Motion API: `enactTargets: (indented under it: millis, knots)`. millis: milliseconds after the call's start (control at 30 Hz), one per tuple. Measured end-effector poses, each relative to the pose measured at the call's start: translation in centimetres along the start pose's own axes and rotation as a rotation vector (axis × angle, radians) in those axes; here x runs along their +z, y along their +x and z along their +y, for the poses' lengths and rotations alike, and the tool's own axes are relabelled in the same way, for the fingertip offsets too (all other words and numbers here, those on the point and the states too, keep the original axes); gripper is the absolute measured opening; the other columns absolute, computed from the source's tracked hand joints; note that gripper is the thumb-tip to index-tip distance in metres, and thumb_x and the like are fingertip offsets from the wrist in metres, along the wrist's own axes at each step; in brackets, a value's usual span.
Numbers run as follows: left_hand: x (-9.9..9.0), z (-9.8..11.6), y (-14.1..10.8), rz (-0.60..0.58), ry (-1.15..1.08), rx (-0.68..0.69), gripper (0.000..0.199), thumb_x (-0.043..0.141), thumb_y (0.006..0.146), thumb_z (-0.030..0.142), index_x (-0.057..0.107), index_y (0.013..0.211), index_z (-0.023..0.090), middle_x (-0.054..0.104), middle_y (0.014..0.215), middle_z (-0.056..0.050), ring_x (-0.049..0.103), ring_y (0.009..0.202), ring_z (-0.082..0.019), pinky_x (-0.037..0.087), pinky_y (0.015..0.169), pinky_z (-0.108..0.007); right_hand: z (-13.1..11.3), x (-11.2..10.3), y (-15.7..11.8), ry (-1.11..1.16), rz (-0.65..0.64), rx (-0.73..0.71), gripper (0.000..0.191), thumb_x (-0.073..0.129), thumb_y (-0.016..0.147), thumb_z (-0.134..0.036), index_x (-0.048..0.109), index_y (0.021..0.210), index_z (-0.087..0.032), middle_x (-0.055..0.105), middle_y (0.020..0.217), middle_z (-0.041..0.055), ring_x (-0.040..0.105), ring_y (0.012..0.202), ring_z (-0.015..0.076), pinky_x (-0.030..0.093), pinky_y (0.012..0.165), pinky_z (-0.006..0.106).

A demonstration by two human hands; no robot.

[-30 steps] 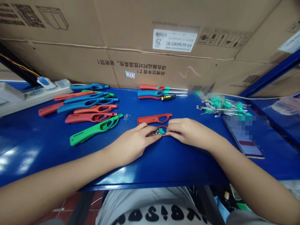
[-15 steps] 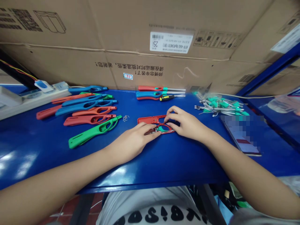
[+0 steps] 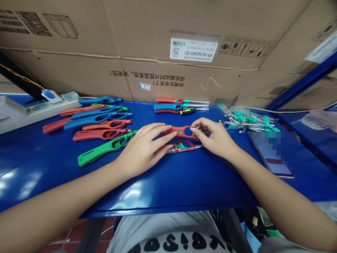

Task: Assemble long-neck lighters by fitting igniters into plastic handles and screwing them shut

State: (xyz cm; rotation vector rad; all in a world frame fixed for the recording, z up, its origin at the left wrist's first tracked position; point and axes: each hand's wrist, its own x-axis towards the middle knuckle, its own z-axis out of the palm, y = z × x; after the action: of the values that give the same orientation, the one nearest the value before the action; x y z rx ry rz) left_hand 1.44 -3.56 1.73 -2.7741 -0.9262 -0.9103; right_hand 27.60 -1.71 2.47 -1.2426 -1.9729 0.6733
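Note:
Both my hands grip a red lighter casing half [image 3: 179,130], lifted with its outer face up and a green switch piece showing. My left hand [image 3: 142,149] has thumb and fingers around its left end. At the looped right end, my right hand [image 3: 214,138] pinches the casing between thumb and fingers. Just below lies the other red casing half [image 3: 185,151], carrying a green trigger, white wires and a metal part; my left fingers partly hide its left end. Whether those fingers also touch it, I cannot tell.
Several coloured lighter casings [image 3: 98,119] lie at left beside a power strip [image 3: 52,109]. Finished-looking lighters [image 3: 168,106] and a black-yellow screwdriver [image 3: 188,111] sit at the back. Green-tipped metal tubes with wires [image 3: 243,119] and a phone [image 3: 270,154] are at right.
The upper casing half has been turned over and raised, now showing its outer face. My left hand has shifted slightly left and up, and my right hand has moved right.

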Motion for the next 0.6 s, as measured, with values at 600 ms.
enactTargets:
  millis: [600]
  knots:
    - [0.0, 0.3, -0.2, -0.214, -0.150, -0.100, 0.032, 0.057, 0.099, 0.032, 0.067, 0.126, 0.017, 0.072, 0.109, -0.009, 0.068, 0.096, -0.023, 0.057, 0.084, -0.037, -0.4, -1.0, -0.2, -0.141, -0.387, -0.243, 0.031, 0.068, 0.090, -0.032, 0.066, 0.118, -0.018, 0.061, 0.110, 0.0091, 0.060, 0.098, 0.0199, 0.050, 0.089, 0.036]
